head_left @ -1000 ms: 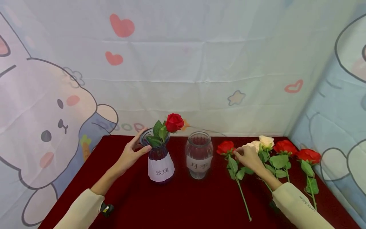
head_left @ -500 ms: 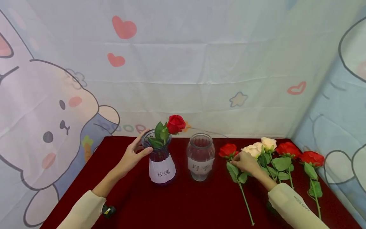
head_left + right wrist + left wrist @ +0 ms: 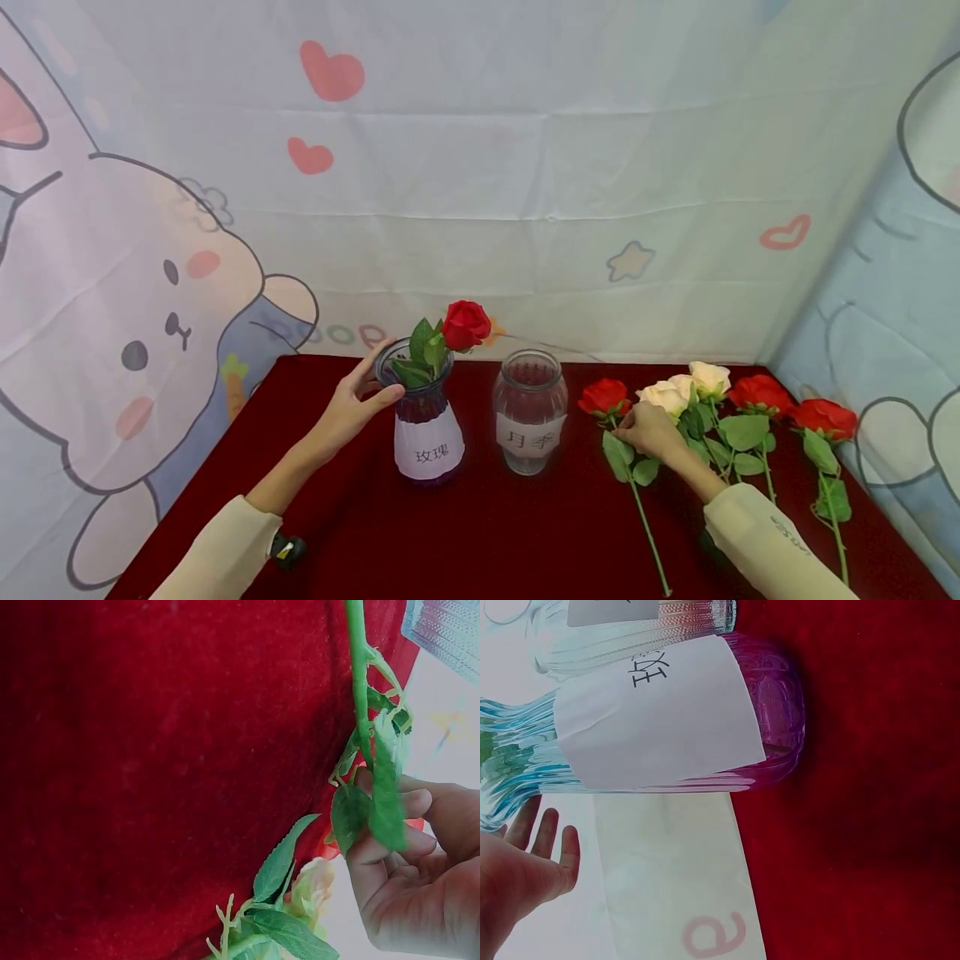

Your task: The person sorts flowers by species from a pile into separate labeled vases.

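A purple-blue glass vase [image 3: 430,446] with a white paper label holds one red rose [image 3: 466,325], whose bloom leans right above the rim. My left hand [image 3: 358,407] holds the vase at its neck, thumb in front and fingers reaching round the far left side. In the left wrist view, several fingers [image 3: 546,832] show beside the bluish neck. My right hand [image 3: 651,432] pinches the stem of another red rose [image 3: 604,397] just below its bloom. This rose's long stem slants toward the table's front. In the right wrist view, its leaves [image 3: 388,784] partly cover the fingertips.
A clear glass jar [image 3: 529,408] with a white label stands right of the vase. Cream roses [image 3: 708,379] and two more red roses, one at the far right [image 3: 823,417], lie on the dark red cloth [image 3: 465,542]. A printed curtain [image 3: 465,167] hangs behind.
My right hand has shifted slightly down along the rose, its fingers closing at the stem below the bloom. The left hand stays at the vase. The head view has swung slightly left.
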Demonstrator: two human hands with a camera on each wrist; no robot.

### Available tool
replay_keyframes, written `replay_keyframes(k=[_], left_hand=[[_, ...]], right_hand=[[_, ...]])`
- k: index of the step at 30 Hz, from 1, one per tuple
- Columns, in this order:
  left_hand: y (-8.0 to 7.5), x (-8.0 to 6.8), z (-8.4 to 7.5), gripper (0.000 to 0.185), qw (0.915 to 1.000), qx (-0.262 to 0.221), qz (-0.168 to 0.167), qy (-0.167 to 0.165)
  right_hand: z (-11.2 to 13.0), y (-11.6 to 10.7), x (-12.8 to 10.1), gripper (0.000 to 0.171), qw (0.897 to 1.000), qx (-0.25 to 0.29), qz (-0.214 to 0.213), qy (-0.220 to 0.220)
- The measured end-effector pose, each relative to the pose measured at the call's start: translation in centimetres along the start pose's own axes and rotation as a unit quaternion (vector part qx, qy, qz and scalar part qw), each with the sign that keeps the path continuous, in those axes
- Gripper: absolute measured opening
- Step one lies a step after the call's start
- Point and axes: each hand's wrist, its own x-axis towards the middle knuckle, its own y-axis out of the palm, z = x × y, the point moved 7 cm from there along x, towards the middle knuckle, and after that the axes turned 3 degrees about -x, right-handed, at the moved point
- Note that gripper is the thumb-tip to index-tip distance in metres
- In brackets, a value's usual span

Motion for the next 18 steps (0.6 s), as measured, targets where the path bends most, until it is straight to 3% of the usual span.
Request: replay_keyframes(k=[7,13,18], left_hand=[[-0.1,0.1,0.1,0.070,1.0000,0.000,-0.001,-0.004],[0.0,0.1,0.2,0.070,1.0000,0.000,0.001,-0.006],[0.0,0.1,0.3,0.069,1.0000,0.001,-0.002,-0.006]], right_hand=[[0.3,-0.3,0.1,0.019,1.000,-0.010,0.005,-0.005],[0.3,-0.8,-0.1,0.023,0.999,0.029,0.028,0.012],[0.8,-1.8,0.1,0.025,0.998,0.056,0.023,0.003]])
